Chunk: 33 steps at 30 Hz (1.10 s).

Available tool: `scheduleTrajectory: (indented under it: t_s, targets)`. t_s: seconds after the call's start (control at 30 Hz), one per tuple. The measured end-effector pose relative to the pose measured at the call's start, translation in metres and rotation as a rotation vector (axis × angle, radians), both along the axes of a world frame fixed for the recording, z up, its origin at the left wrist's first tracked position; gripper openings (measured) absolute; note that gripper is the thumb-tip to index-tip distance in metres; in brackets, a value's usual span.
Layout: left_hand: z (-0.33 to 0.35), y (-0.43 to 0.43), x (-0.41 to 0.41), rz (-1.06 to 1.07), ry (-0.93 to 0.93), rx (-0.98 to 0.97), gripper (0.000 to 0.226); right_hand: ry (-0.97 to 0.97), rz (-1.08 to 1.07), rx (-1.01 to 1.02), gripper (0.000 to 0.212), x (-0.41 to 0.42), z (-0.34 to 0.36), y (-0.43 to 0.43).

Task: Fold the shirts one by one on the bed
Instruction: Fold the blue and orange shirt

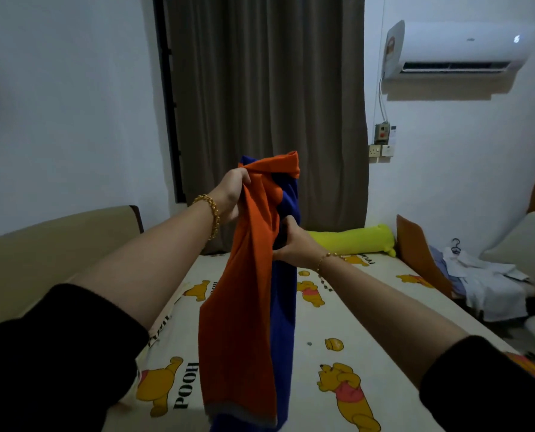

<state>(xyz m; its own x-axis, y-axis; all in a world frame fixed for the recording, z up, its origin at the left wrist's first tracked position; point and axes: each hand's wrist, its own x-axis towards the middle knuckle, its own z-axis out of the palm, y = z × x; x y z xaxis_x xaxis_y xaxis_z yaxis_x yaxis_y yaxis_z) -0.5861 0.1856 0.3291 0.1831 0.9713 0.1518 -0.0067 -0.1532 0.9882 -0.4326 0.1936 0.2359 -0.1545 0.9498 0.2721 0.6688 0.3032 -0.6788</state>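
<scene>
Shirt (250, 275), orange and blue, hangs unfolded above the bed (338, 310); your left hand (233, 194) and right hand (291, 244) both grasp it, folding not begun.

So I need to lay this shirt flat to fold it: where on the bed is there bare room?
The Pooh sheet is bare right of the hanging orange-and-blue shirt, from the yellow bolster at the far end toward you. A narrower strip lies left of it, by the beige padded panel. Crowded: the clothes pile beyond the right edge.
</scene>
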Motion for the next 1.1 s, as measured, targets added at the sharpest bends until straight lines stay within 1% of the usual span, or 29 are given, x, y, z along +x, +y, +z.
scheduleTrajectory:
  t_s: [0.07,0.1,0.13,0.2,0.27,0.33,0.4,0.43,0.53,0.57,0.6,0.67,0.7,0.73,0.83,0.9,0.93,1.0,1.03,1.1]
  targets:
    - [-0.001,-0.001,-0.001,0.019,-0.029,0.003,0.015,-0.041,-0.15,0.157,0.035,-0.007,-0.008,0.004]
    - [0.0,-0.002,-0.001,0.036,-0.04,0.011,0.017,-0.066,-0.224,0.207,0.022,-0.009,-0.011,0.005]
    - [0.002,-0.003,-0.004,0.057,-0.05,0.022,0.02,-0.085,-0.28,0.218,0.014,-0.01,-0.014,0.006]
    - [0.005,0.001,-0.011,0.122,-0.075,0.052,0.027,-0.058,-0.35,0.171,0.017,-0.006,-0.016,0.007]
    - [0.005,0.01,-0.025,0.229,-0.05,0.082,0.028,0.031,-0.39,0.154,0.023,0.0,-0.014,0.009]
    - [0.001,0.024,-0.04,0.359,0.079,0.086,0.027,0.104,-0.382,0.174,0.024,0.003,-0.005,0.008]
    - [0.0,0.023,-0.051,0.462,0.264,0.063,0.043,0.165,-0.341,0.18,0.025,0.003,0.009,0.007]
    - [-0.002,0.02,-0.055,0.457,0.374,0.034,0.042,0.183,-0.312,0.175,0.026,0.003,0.017,0.005]
    - [-0.003,0.0,-0.055,0.293,0.765,-0.089,0.025,0.186,-0.221,0.146,0.03,0.002,0.039,0.001]
    - [-0.003,-0.009,-0.05,0.236,0.893,-0.097,0.026,0.183,-0.195,0.128,0.03,0.002,0.045,0.0]
    - [-0.002,-0.015,-0.047,0.182,0.963,-0.088,0.031,0.18,-0.172,0.108,0.029,0.0,0.05,0.002]
    - [-0.004,-0.012,-0.04,0.043,0.939,-0.079,0.047,0.17,-0.138,0.064,0.025,-0.003,0.059,0.003]
    - [-0.006,-0.009,-0.036,-0.032,0.905,-0.091,0.05,0.168,-0.126,0.048,0.022,-0.005,0.063,0.003]
    - [-0.009,-0.009,-0.032,-0.077,0.886,-0.101,0.049,0.166,-0.114,0.031,0.022,-0.008,0.068,0.004]
    - [-0.025,-0.007,-0.018,-0.083,0.869,-0.066,0.042,0.108,-0.059,-0.051,0.026,-0.013,0.078,0.001]
    - [-0.039,-0.005,-0.007,-0.051,0.788,-0.002,0.034,0.09,-0.032,-0.086,0.02,-0.015,0.082,-0.003]
    - [-0.046,-0.002,-0.003,-0.012,0.754,0.049,0.026,0.097,-0.026,-0.093,0.018,-0.014,0.084,-0.004]
    - [-0.055,0.006,-0.003,0.113,0.758,0.213,0.006,0.086,-0.009,-0.092,0.017,-0.007,0.087,-0.007]
    - [-0.056,0.009,-0.006,0.178,0.765,0.293,0.007,0.05,0.003,-0.088,0.016,-0.002,0.087,-0.009]
    - [-0.053,0.013,-0.012,0.263,0.749,0.414,0.021,-0.09,0.034,-0.116,0.019,0.01,0.088,-0.013]
